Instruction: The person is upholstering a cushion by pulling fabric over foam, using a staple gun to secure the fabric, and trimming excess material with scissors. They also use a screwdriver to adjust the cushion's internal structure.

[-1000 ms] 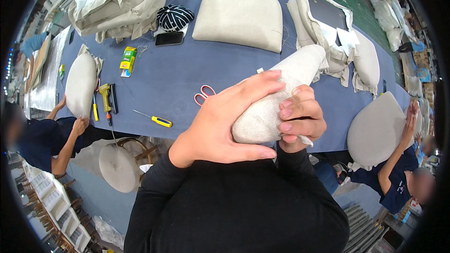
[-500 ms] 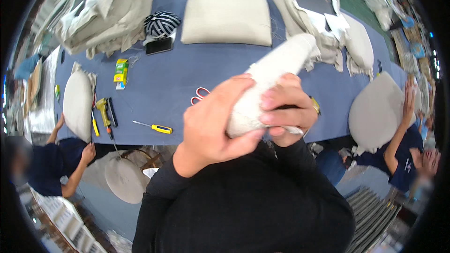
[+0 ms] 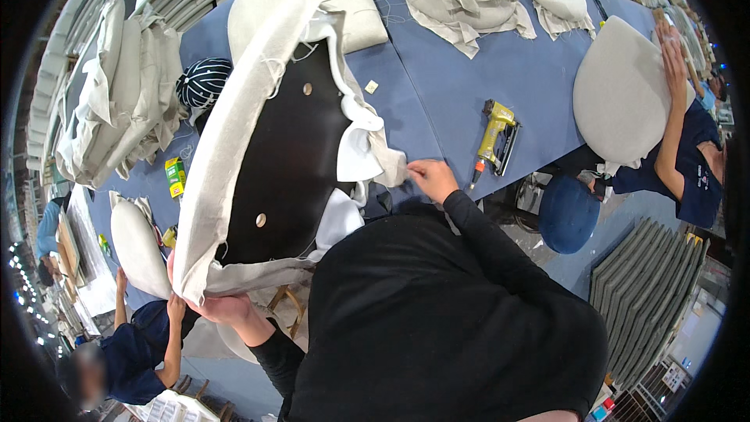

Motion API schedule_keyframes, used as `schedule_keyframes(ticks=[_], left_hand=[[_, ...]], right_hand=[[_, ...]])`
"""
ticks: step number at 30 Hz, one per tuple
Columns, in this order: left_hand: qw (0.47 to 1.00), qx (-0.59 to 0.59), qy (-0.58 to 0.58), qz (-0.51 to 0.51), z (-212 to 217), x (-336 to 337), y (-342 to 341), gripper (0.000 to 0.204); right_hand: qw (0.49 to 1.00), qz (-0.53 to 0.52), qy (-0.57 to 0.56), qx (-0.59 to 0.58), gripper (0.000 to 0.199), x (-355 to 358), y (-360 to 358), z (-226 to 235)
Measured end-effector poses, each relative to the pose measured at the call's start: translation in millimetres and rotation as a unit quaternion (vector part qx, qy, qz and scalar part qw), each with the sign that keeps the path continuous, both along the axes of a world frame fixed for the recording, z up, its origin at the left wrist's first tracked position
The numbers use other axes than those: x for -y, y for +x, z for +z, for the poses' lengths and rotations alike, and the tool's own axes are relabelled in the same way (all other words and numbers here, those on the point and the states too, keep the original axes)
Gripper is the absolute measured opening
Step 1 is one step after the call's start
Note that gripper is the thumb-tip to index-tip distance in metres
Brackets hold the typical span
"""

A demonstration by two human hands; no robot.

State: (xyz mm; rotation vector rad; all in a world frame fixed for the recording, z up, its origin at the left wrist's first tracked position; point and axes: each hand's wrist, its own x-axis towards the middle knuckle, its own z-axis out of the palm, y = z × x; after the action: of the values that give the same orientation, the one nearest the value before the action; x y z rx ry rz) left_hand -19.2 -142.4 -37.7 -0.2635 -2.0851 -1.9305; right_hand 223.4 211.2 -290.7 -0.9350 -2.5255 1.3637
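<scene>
A chair cushion [image 3: 293, 148] stands tilted before me, its black back board turned to me and its beige cover folded over the rim. White lining and loose cloth edges hang along its right side. My left hand [image 3: 225, 309] is closed round its lower left corner, part of the fingers hidden behind the cover. At the right, my right hand [image 3: 434, 180] pinches the end of a loose beige fabric flap [image 3: 391, 164]. A yellow-green staple gun [image 3: 494, 141] lies on the blue table [image 3: 437, 86], to the right of that hand.
Another beige cushion [image 3: 328, 0] lies behind mine. Stacks of covered cushions [image 3: 125, 101] rise at the left, more [image 3: 461, 0] at the far side. A striped cap [image 3: 203, 82] and a green-yellow box [image 3: 175, 177] lie left. Co-workers handle cushions at both sides; a blue stool [image 3: 569, 215] stands right.
The cushion has turned from edge-on to showing its black back, and moved left. My right hand has left the cushion's body and gone right to the fabric flap. The view has turned too.
</scene>
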Motion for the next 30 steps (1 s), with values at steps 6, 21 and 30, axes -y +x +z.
schedule_keyframes(ticks=[6,21,30], left_hand=[[0.995,-0.060,-0.068,0.035,2,-13,21,0.090],[0.931,-0.141,-0.107,-0.320,68,-102,29,0.073],[0.913,-0.228,-0.108,-0.320,87,-152,23,0.070]], right_hand=[[0.996,-0.077,-0.042,0.011,0.020,-26,-13,-21],[0.982,-0.111,0.153,0.023,0.028,-144,-171,-178],[0.871,-0.367,-0.194,-0.264,0.030,-162,-64,-22]])
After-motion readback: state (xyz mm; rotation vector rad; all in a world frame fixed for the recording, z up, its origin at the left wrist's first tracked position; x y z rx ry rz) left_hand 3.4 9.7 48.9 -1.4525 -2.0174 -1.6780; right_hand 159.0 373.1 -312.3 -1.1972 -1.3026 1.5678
